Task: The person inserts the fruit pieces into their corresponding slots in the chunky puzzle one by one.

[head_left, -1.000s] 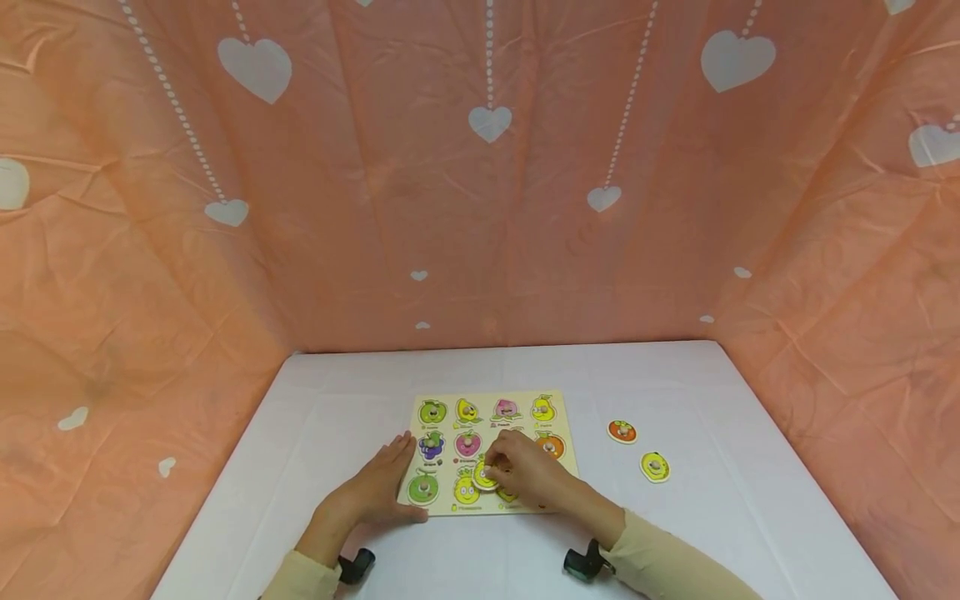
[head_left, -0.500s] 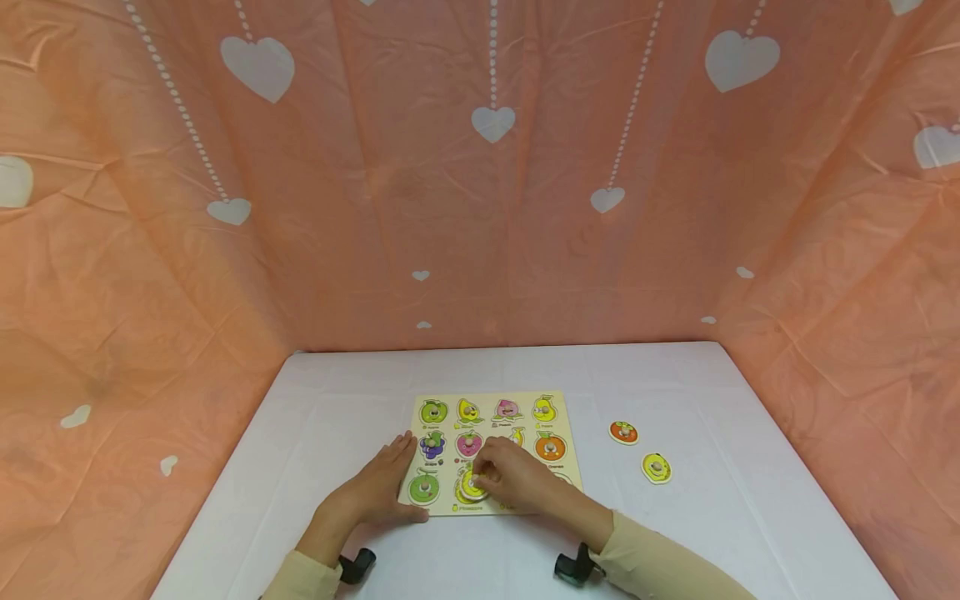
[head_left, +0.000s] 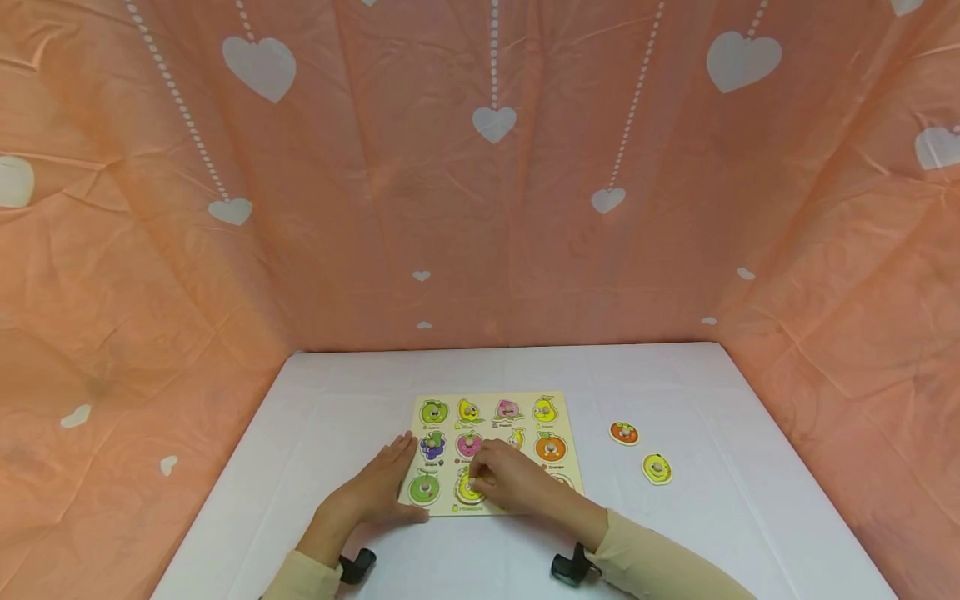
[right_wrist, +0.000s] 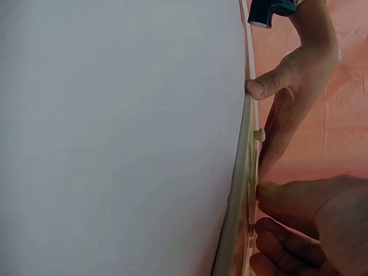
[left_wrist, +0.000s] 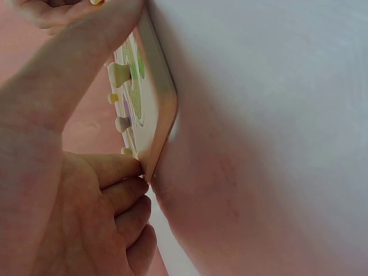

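A cream wooden fruit puzzle board [head_left: 491, 436] lies on the white table. My left hand [head_left: 378, 483] rests at its left side, fingers along the left edge and thumb at the front corner. With curled fingertips my right hand [head_left: 510, 477] pinches a yellow fruit puzzle piece [head_left: 470, 490] at the pineapple picture in the front row. The fingers cover part of this piece, and the hand hides some front-row pictures to its right. In the right wrist view, the thumb and fingers of the right hand [right_wrist: 307, 218] come right at the board's face.
Right of the board lie an orange-red piece [head_left: 624, 432] and a round yellow piece [head_left: 657, 469], apart from each other. Other knobbed pieces, such as the orange [head_left: 551, 448] and grapes [head_left: 432, 447], sit on the board. A peach-coloured cloth [head_left: 487, 250] with hearts surrounds the table.
My right hand has moved left with the yellow piece and lowered it onto the pineapple picture. The left hand and the two pieces on the table stay put.
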Available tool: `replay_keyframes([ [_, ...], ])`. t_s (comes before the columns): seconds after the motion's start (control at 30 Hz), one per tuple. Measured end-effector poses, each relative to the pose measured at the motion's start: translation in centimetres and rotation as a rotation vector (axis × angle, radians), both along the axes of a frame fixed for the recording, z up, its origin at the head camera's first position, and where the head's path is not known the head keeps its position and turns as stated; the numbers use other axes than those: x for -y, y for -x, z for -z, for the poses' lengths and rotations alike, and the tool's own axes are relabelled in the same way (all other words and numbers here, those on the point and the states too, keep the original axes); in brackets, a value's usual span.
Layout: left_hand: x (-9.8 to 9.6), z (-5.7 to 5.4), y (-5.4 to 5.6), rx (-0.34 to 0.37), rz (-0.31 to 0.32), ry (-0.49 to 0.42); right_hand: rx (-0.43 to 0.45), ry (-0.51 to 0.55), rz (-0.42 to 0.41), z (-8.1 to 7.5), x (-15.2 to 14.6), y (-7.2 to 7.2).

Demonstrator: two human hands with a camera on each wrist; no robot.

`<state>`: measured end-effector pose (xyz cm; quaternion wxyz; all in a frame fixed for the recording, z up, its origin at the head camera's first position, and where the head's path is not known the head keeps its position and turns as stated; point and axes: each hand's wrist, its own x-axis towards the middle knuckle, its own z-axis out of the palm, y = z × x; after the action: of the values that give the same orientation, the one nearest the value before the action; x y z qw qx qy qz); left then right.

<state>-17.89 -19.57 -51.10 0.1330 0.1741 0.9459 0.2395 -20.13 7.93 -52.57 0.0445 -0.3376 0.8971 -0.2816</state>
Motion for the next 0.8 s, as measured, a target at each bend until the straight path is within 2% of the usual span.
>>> replay_keyframes([
  [0.5, -0.07, -0.01, -0.06, 0.013, -0.007, 0.014, -0.024, -0.042, -0.009, 0.03, 0.46, -0.03],
  [0.8, -0.02, 0.29, 0.25, 0.019, -0.008, 0.016, -0.076, -0.049, -0.031, 0.10, 0.34, -0.09],
])
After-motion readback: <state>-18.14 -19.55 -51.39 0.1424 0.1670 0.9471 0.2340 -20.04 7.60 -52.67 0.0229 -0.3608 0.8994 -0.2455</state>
